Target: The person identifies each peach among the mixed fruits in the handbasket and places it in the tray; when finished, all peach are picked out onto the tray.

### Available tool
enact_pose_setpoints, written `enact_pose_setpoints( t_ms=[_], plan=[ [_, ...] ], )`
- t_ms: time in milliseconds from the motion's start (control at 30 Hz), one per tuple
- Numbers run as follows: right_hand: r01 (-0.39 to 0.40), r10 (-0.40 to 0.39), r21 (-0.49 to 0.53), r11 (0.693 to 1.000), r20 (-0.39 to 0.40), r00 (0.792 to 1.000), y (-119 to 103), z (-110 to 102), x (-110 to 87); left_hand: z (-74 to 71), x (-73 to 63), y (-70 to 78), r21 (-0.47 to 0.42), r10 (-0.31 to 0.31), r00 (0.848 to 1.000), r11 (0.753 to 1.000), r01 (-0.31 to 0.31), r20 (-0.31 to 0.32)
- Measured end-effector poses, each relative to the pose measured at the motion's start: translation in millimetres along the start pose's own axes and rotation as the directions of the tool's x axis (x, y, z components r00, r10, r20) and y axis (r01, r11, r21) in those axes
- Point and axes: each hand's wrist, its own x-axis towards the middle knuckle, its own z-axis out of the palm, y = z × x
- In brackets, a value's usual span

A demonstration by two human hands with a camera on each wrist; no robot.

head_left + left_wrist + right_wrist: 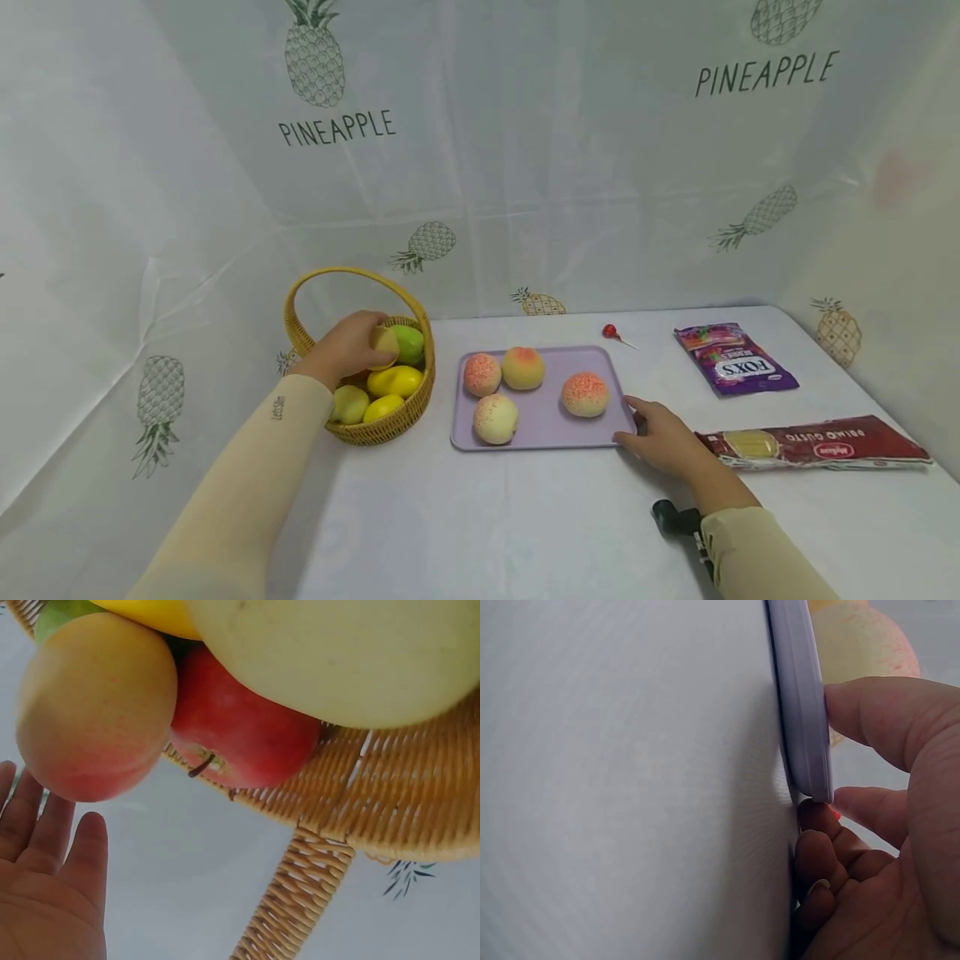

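Observation:
On the left, the left hand (345, 343) reaches into a wicker basket (378, 431). Its fingers look fairly straight in the left wrist view and meet the side of a yellow-and-red peach (97, 712). Also in the basket are a red apple (240, 724), a green fruit (407, 345) and several yellow ones. Beside a lilac tray (540, 421), the right hand (663, 437) holds its right edge, thumb and forefinger on the rim and the other fingers curled underneath. Several peaches lie on the tray, among them one (586, 394) near the right side.
A red lollipop (611, 331) lies behind the tray. To the right are a purple FOX'S sweets bag (738, 358) and a long red pasta packet (832, 442). A pineapple-print sheet (540, 167) hangs behind the white table (480, 533).

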Motion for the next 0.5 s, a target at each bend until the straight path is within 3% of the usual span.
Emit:
enact_pose_setpoints(
  t_ms=[233,500],
  plan=[
    [-0.011,0.011,0.004,1.0,-0.001,1.0,0,0,0.7,6.4,10.3,-3.1,0.024,0.049,0.999,0.999,-0.049,0.006],
    [-0.029,0.029,0.004,1.0,-0.006,1.0,2,1,2.1,10.2,15.7,-8.8,0.035,0.05,0.999,0.998,-0.051,0.022]
  ],
)
